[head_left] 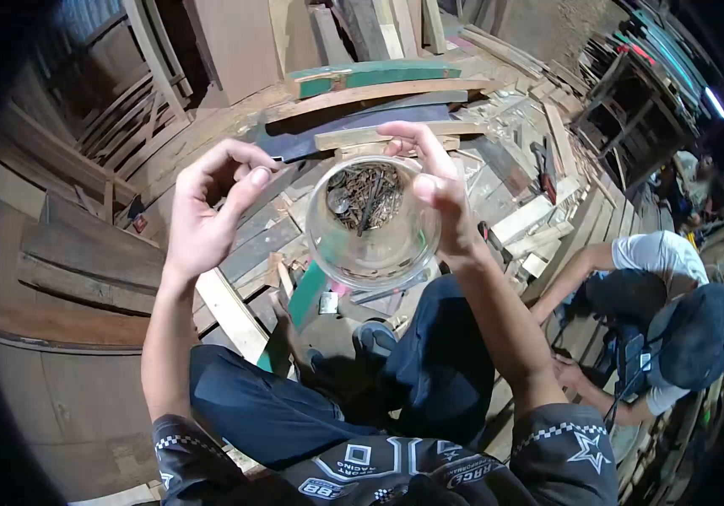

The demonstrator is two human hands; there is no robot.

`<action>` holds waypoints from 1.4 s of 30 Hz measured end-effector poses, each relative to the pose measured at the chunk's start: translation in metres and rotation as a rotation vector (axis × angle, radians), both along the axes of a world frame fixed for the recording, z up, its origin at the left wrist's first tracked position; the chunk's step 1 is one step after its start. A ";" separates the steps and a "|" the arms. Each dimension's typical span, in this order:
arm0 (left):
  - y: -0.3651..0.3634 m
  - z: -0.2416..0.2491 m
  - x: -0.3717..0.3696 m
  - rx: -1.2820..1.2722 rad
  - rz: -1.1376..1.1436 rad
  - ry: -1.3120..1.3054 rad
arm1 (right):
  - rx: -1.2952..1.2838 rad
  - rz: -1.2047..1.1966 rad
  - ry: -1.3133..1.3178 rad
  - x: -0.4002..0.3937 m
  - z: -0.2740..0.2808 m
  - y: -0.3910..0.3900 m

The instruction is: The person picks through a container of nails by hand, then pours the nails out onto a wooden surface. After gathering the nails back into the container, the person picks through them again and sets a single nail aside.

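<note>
A clear round plastic tub [372, 268] hangs in front of me, tilted so that its inside shows. Small brown nails or screws [383, 187] lie in it, with a dark thin rod and a round metallic piece among them. My right hand [436, 185] grips the tub's right side, thumb at the rim. Left of the tub, apart from it, my left hand [223, 202] is raised with thumb and forefinger pinched on a small dark object [278, 158], too small to name.
Curved wooden pieces [379, 101] lie beyond the tub, one with green paint. Wood offcuts and a red-handled tool [545, 173] are on the floor. A co-worker [661, 261] in a white shirt crouches at the right. Planks lean at the left and back.
</note>
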State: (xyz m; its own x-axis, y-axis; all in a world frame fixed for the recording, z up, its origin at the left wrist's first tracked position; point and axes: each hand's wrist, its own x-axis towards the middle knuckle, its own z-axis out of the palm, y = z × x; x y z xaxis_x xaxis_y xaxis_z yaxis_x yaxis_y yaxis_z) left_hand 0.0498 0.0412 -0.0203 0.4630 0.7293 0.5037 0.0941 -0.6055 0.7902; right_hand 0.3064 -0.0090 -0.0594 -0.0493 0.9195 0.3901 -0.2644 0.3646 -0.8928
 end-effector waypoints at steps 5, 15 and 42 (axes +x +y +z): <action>0.004 -0.012 -0.013 -0.022 0.046 -0.074 | -0.010 -0.001 0.002 -0.013 -0.009 0.003; -0.004 -0.009 -0.003 -0.086 -0.036 -0.085 | -0.024 -0.001 0.065 -0.011 -0.028 -0.001; 0.000 -0.018 -0.001 -0.049 -0.017 -0.070 | 0.031 -0.068 0.008 -0.008 -0.028 -0.007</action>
